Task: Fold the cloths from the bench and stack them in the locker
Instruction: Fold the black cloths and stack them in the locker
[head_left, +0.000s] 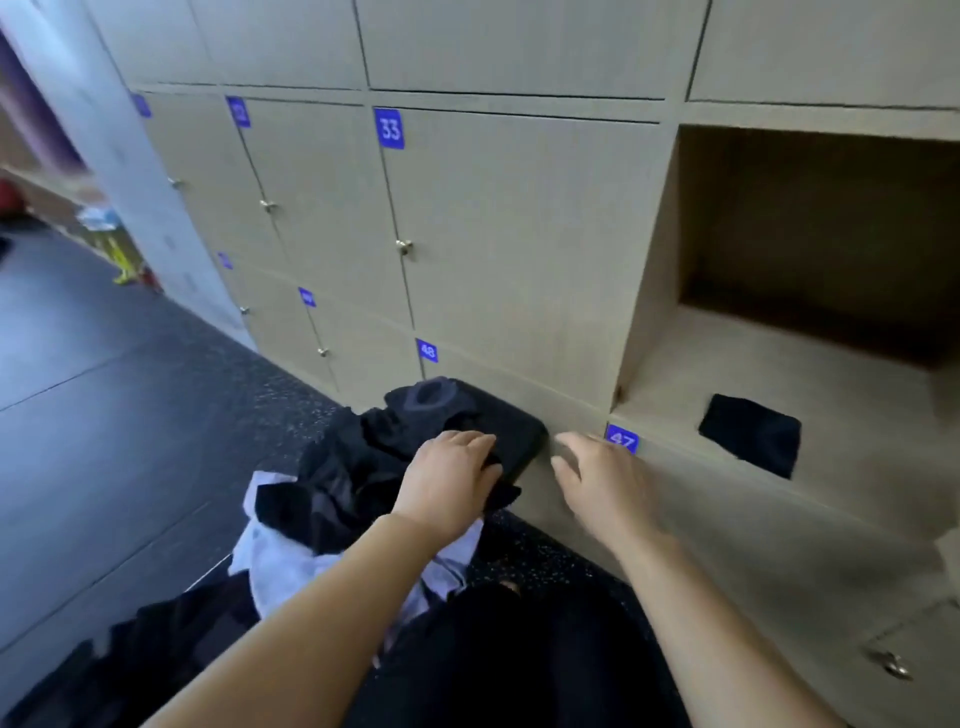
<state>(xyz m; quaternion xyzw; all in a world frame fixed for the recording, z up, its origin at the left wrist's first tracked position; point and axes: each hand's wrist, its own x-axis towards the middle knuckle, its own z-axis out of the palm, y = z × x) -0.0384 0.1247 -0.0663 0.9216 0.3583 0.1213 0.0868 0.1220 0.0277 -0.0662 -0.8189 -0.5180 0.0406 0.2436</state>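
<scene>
The fingers (470, 441) of the left hand (447, 483) are lying palm-down over a black cloth (504, 493); whether they are pinching it I cannot tell. The right hand (597, 483) is hovering just beside, fingers spread, holding nothing. The heap of cloths (332, 483) is sprawling lengthwise along the desk (519, 436). The open locker (727, 364), with one folded cloth (748, 434) inside, is sitting up and rightward, nearer the right hand.

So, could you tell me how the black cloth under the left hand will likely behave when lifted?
Probably floppy: the black cloth lies crumpled in soft folds under the left hand, so it should droop when raised. Likely light, since it looks thin. It may drag the pale cloth along, as they overlap on the bench.
</scene>
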